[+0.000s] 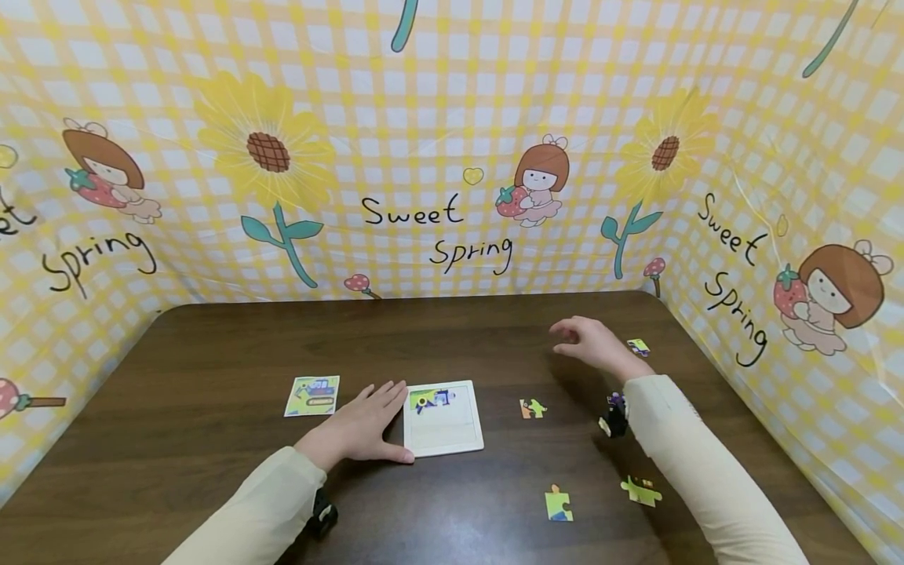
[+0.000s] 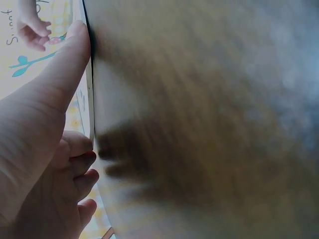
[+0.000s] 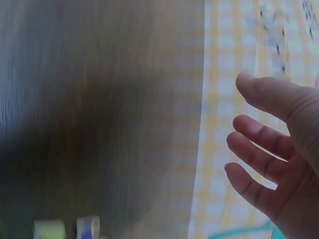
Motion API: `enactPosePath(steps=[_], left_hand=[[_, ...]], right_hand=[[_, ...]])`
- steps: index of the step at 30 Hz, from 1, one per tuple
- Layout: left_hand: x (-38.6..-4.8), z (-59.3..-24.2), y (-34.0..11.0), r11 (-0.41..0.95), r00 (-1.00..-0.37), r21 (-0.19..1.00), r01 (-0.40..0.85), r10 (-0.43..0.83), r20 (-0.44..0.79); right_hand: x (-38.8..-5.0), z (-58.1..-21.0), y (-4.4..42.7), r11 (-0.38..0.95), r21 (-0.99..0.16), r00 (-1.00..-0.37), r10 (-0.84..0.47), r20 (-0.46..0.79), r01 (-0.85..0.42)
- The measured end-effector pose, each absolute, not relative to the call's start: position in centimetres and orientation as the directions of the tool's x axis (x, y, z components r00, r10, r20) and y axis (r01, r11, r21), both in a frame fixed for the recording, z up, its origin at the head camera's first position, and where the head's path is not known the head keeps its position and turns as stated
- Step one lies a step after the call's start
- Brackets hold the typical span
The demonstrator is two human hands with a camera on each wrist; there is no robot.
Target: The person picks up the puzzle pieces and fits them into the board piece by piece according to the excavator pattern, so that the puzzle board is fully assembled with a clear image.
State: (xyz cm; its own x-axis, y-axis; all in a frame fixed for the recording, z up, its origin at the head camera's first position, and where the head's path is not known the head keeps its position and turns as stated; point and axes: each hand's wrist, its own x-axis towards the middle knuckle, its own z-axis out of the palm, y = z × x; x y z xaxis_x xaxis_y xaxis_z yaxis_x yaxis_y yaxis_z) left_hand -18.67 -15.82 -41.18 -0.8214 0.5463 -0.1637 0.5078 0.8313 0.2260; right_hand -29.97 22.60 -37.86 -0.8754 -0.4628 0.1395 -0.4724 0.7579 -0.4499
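While the spread left grip (image 1: 363, 428) touches the tray edge (image 1: 407, 428), the parted right grip (image 1: 593, 344) hovers clear.

On tbl (image 1: 233, 345), L hand (image 1: 363, 421) is btwn card (image 1: 311, 396) & tray (image 1: 445, 437), at tray's L edge, w/ loose pcs (image 1: 558, 506) R of tray.

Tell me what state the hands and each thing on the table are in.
White tray: partly filled, lower part bare
Left hand: fingers spread, touching the tray's left edge
Right hand: raised, holding nothing
Loose puzzle pieces: scattered right of the tray
Picture card: flat, left of the tray
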Motion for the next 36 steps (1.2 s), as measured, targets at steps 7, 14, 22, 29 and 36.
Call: enactPosePath(steps=[7,14,22,29,36], left_hand=[[-18.6,-41.2,-15.9,0.832,-0.825,0.233,0.504,0.543,-0.154],[-18.6,-41.3,-15.7,0.833,-0.826,0.223,0.506,0.543,-0.153],[-18.6,-41.3,-15.7,0.837,-0.826,0.211,0.506,0.540,-0.162],[-18.7,-41.3,-15.8,0.838,-0.827,0.201,0.508,0.539,-0.160],[-18.6,-41.1,-15.8,0.839,-0.828,0.203,0.505,0.537,-0.162]], right_hand=[[-31.1,-38.4,27.2,0.799,-0.490,-0.933,-0.345,0.100,-0.348],[-31.3,-39.3,30.8,0.826,-0.496,-0.961,-0.264,0.080,-0.268],[-31.2,-39.9,33.7,0.856,-0.480,-0.979,-0.196,0.047,-0.195],[-31.5,-40.2,34.7,0.890,-0.414,-0.979,-0.203,0.017,-0.192],[-31.4,-40.5,34.6,0.904,-0.393,-0.982,-0.189,-0.019,-0.167]])
